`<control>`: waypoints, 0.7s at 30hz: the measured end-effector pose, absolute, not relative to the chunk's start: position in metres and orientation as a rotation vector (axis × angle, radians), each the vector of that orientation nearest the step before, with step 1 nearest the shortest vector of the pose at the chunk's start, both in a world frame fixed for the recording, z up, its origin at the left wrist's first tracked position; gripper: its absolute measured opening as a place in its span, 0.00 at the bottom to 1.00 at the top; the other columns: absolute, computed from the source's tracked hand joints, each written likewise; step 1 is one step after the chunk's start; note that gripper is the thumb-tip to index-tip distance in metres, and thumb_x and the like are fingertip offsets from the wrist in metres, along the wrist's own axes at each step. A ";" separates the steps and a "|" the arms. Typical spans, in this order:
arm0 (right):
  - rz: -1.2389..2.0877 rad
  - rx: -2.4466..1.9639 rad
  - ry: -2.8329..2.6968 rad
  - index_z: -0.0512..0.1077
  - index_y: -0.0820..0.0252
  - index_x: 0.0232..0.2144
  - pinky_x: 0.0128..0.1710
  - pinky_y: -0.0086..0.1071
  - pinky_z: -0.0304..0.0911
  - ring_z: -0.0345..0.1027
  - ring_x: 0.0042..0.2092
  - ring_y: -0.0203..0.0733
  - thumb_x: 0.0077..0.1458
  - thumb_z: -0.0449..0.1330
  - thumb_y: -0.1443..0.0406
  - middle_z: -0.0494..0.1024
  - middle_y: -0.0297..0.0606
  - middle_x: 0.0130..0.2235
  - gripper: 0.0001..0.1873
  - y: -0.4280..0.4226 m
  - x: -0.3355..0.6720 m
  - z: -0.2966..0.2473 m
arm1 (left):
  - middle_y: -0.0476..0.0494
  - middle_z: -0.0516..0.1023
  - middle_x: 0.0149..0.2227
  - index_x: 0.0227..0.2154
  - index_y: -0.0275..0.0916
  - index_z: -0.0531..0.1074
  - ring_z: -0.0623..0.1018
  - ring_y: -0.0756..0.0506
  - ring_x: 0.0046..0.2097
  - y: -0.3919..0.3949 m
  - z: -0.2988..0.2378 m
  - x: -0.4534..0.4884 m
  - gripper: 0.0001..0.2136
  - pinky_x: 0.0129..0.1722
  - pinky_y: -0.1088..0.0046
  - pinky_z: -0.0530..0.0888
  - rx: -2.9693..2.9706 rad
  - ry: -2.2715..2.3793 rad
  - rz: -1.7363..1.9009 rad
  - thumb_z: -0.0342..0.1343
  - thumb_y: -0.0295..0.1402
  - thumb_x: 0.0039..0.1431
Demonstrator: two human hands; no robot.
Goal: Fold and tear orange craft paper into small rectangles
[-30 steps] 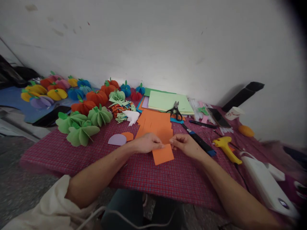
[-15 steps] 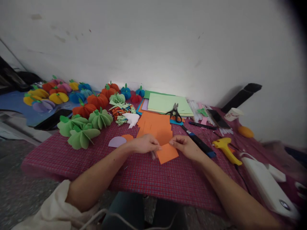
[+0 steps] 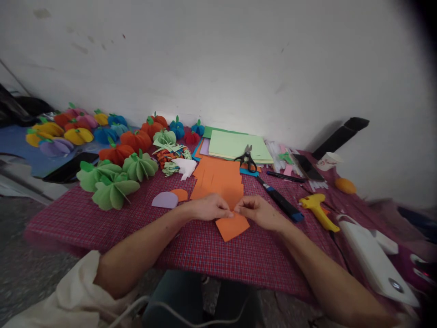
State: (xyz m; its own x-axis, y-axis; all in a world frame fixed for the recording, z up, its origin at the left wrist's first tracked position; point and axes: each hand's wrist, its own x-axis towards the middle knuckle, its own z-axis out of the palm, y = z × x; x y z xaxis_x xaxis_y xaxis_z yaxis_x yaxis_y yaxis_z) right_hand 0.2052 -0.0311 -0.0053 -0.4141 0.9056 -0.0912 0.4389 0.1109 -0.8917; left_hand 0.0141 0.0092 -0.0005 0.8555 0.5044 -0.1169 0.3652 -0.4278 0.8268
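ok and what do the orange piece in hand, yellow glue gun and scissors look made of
Orange piece: probably matte paper or thin card, going by its flat face and crisp edges.
Yellow glue gun: likely smooth plastic, from its evenly coloured, moulded-looking body.
Scissors: black handles, apparently plastic; thin grey blades, probably metal.

The background is filled by a plain, pale grey wall (image 3: 205, 59), which is marked at the upper left by faint brownish patches (image 3: 41, 13) and a small reddish speck (image 3: 124, 36). Against it is set a cloth-covered table (image 3: 201, 250), patterned in a fine reddish check. At the far left, a blue surface (image 3: 13, 142) is seen beside the table. Below, a grey, mottled floor (image 3: 20, 223) is partly shown. The wall is lit unevenly, brightest low in the middle and dimmed toward the right.
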 end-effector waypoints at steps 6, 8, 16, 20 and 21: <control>1.352 -1.316 -1.742 0.68 0.64 0.22 0.23 0.25 0.53 0.58 0.22 0.30 0.47 0.55 0.60 0.66 0.31 0.20 0.11 -0.024 0.214 -0.004 | 0.54 0.47 0.16 0.14 0.36 0.52 0.49 0.56 0.19 0.011 0.000 0.009 0.19 0.18 0.77 0.47 2.040 0.666 0.257 0.45 0.44 0.51; 1.337 -1.323 -1.612 0.68 0.64 0.21 0.24 0.25 0.54 0.59 0.22 0.30 0.46 0.56 0.60 0.68 0.32 0.20 0.11 -0.021 0.216 -0.005 | 0.54 0.48 0.17 0.14 0.36 0.53 0.49 0.56 0.19 0.012 0.001 0.007 0.19 0.18 0.77 0.47 1.999 0.711 0.326 0.45 0.46 0.50; 1.424 -1.201 -1.398 0.70 0.65 0.29 0.26 0.29 0.58 0.63 0.26 0.35 0.51 0.49 0.52 0.72 0.39 0.27 0.21 -0.027 0.206 -0.002 | 0.53 0.56 0.18 0.19 0.34 0.64 0.54 0.55 0.20 0.018 -0.009 0.009 0.21 0.19 0.79 0.51 1.768 0.867 0.589 0.45 0.50 0.49; 1.370 -1.213 -1.469 0.69 0.65 0.24 0.26 0.27 0.57 0.62 0.26 0.33 0.48 0.54 0.54 0.71 0.36 0.24 0.17 -0.029 0.204 0.000 | 0.54 0.54 0.17 0.16 0.34 0.63 0.53 0.55 0.19 0.020 -0.011 0.009 0.21 0.19 0.79 0.50 1.799 0.888 0.593 0.47 0.49 0.48; 1.357 -1.237 -1.500 0.69 0.65 0.23 0.26 0.27 0.56 0.61 0.25 0.33 0.46 0.56 0.56 0.70 0.35 0.22 0.16 -0.029 0.205 0.000 | 0.54 0.54 0.16 0.15 0.34 0.62 0.53 0.55 0.19 0.020 -0.011 0.009 0.21 0.19 0.79 0.50 1.791 0.898 0.606 0.47 0.49 0.48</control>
State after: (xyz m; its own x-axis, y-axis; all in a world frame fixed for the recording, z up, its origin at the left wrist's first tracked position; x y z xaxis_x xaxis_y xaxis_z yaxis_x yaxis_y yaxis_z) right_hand 0.2046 -0.0293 -0.0001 -0.2497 0.9657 -0.0716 0.1677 -0.0297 -0.9854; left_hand 0.0088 0.0196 -0.0107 0.5985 0.8011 -0.0007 0.2994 -0.2228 0.9277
